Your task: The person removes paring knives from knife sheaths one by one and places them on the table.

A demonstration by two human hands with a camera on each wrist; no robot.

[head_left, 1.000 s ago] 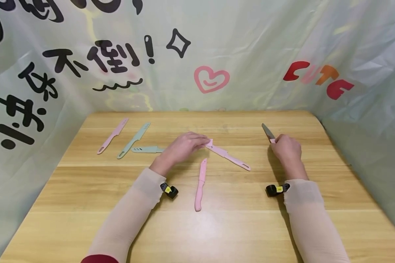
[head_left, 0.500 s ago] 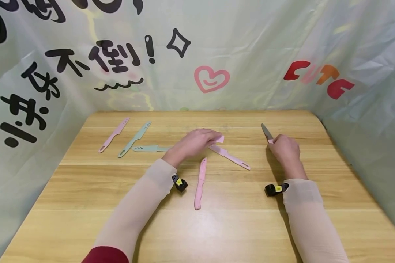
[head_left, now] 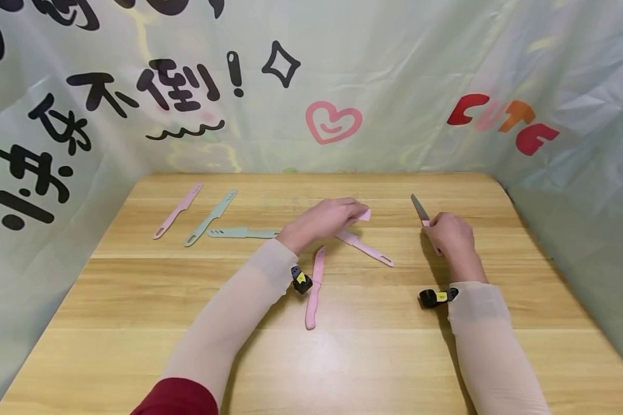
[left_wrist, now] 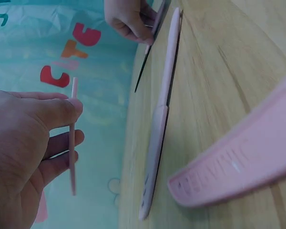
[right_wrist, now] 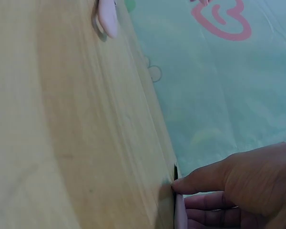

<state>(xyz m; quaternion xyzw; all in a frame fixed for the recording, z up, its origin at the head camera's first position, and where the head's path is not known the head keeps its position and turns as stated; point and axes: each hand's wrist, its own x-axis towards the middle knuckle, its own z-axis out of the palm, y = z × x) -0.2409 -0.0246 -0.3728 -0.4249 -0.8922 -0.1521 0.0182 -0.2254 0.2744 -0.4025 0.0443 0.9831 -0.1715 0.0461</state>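
Pink's everywhere here: the left hand [head_left: 324, 220] has a thin pink piece [head_left: 365, 215] pinched in its fingers, just above the worktop [head_left: 384, 357], near a flat-lying pink knife [head_left: 370, 251]. The right hand [head_left: 450, 233] grips a grey-bladed knife [head_left: 420, 208], tip pointing away. Off left lie 2 pale green knives [head_left: 211, 218] plus 1 more pink one [head_left: 179, 211].

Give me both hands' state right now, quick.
Left hand: closed, pinching a thin, flat pink piece.
Right hand: closed, holding the grey-bladed knife by its pink handle.
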